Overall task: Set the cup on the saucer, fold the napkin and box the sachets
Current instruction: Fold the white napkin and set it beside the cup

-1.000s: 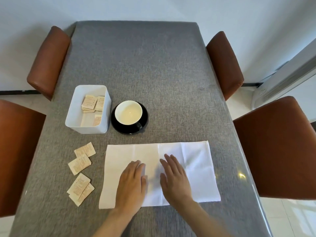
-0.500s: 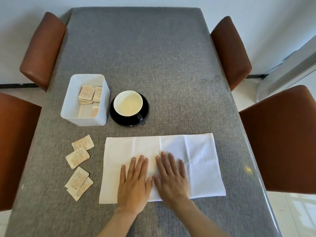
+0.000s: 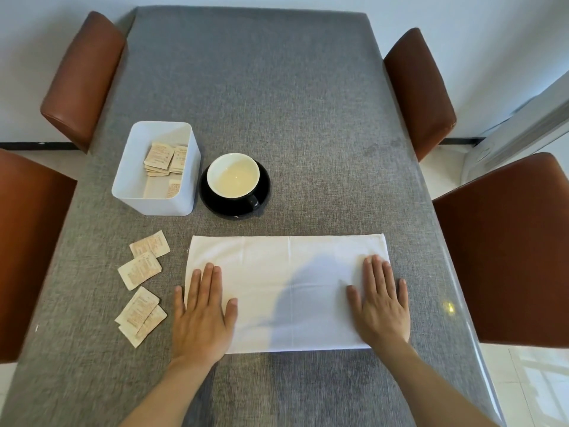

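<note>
Head view of a grey cloth-covered table [image 3: 277,97] with four brown chairs, two along each long side. The white napkin [image 3: 286,291] lies flat as a wide rectangle near the front edge of the table, with a vertical crease down its middle. The left hand [image 3: 201,318] rests palm-down on the napkin's left end, fingers extended and together, gripping nothing; its little finger lies past the left edge on the bare cloth. The right hand [image 3: 381,306] rests palm-down on the right end, fingers likewise flat and released; its little finger overhangs the right edge.

The far half of the table is bare grey cloth, as is the strip between the napkin's right edge and the table's right edge. A narrow band of cloth separates the napkin's far edge from the crockery.

Containers: a white rectangular box [image 3: 129,186] stands left of centre, open-topped, holding several beige sachets [image 3: 161,158] stacked toward its far right corner and one more against its near wall. Just beside the box on its right, a black saucer [image 3: 215,208] carries the cup [image 3: 233,175], upright, white inside, black handle toward the near right; whether the pale interior holds liquid cannot be told.

Four loose sachets [image 3: 140,269] lie on the cloth left of the napkin: two separate, and two overlapping nearest the front edge.
</note>
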